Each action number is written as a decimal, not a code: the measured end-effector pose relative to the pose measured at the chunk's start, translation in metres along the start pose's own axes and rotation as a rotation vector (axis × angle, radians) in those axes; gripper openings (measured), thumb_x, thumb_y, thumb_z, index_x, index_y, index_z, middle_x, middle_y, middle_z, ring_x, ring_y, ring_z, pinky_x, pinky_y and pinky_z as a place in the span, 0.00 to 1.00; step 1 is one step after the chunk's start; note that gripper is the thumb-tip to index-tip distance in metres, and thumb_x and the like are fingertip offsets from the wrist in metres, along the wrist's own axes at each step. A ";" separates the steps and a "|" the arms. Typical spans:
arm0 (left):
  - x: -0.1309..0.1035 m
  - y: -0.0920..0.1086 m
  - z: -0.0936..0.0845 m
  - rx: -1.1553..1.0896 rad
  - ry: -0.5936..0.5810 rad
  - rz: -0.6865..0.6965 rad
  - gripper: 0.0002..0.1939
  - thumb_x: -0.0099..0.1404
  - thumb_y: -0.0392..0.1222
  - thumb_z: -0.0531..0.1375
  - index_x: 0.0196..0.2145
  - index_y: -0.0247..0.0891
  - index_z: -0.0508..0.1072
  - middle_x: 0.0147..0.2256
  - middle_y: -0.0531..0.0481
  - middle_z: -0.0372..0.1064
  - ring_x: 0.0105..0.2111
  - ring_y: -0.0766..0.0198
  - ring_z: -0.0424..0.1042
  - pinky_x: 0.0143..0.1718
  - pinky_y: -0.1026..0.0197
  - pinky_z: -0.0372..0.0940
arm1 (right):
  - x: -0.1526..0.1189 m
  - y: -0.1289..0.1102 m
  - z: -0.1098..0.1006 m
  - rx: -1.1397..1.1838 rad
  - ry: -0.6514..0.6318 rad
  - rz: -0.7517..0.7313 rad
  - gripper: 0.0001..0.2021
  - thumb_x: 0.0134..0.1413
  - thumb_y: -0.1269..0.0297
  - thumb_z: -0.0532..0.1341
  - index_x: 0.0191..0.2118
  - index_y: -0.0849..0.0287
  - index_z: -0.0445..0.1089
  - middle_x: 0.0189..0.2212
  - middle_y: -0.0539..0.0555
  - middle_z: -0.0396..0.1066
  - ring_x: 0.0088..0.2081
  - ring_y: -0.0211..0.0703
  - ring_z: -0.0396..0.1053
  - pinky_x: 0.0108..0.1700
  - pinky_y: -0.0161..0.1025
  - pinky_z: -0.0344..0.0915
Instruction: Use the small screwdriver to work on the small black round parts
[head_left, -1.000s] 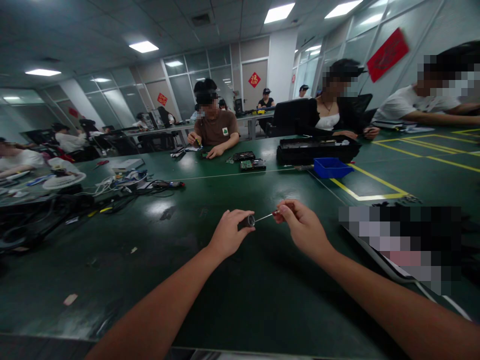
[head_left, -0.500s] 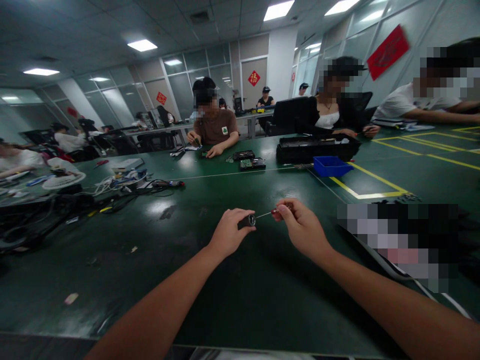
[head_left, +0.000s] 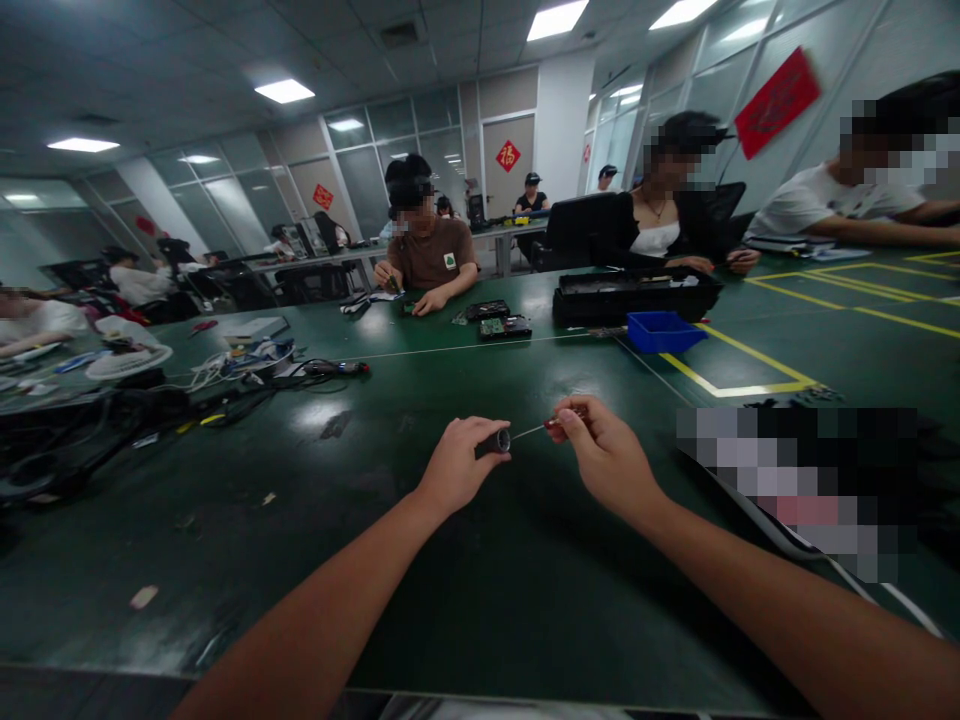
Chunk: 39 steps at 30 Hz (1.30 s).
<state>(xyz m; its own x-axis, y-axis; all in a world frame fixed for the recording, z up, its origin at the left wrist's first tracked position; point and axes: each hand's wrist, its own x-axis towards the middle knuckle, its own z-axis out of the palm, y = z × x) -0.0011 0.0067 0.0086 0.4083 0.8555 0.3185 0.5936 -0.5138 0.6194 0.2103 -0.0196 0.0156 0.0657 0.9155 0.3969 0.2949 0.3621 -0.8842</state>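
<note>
My left hand (head_left: 452, 468) is closed around a short dark cylinder (head_left: 498, 441), thumb below and fingers above. The cylinder's round, pale-rimmed end faces right. Opposite it, my right hand (head_left: 606, 455) pinches a thin screwdriver (head_left: 534, 430) by its reddish handle, which the fingers partly cover. Its slim metal shaft points left at the cylinder's end. Whether the tip touches the cylinder or goes into it, I cannot tell. Both hands are above the green table (head_left: 480, 610).
Cables (head_left: 202, 400) and a white coil lie at the left. Circuit-board devices (head_left: 505, 328), a black tray (head_left: 634, 297) and a blue bin (head_left: 664, 332) stand farther back. At right lies a blurred-out object (head_left: 795, 490). A person in brown (head_left: 435, 250) works opposite; others sit at right.
The cylinder's end and the screwdriver have turned very slightly in my fingers. Both hands stay in nearly the same place.
</note>
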 end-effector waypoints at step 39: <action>0.001 -0.009 0.007 0.049 -0.054 -0.034 0.21 0.63 0.40 0.66 0.54 0.45 0.73 0.50 0.47 0.71 0.50 0.54 0.69 0.56 0.48 0.60 | 0.000 -0.004 -0.005 -0.221 0.005 -0.046 0.11 0.66 0.55 0.52 0.41 0.55 0.66 0.34 0.55 0.76 0.36 0.49 0.76 0.38 0.45 0.67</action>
<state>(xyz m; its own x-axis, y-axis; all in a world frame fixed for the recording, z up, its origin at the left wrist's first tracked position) -0.0007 0.0114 -0.0017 0.4237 0.8683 0.2580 0.6404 -0.4886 0.5927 0.2142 -0.0219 0.0204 0.0517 0.8979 0.4372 0.4993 0.3559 -0.7900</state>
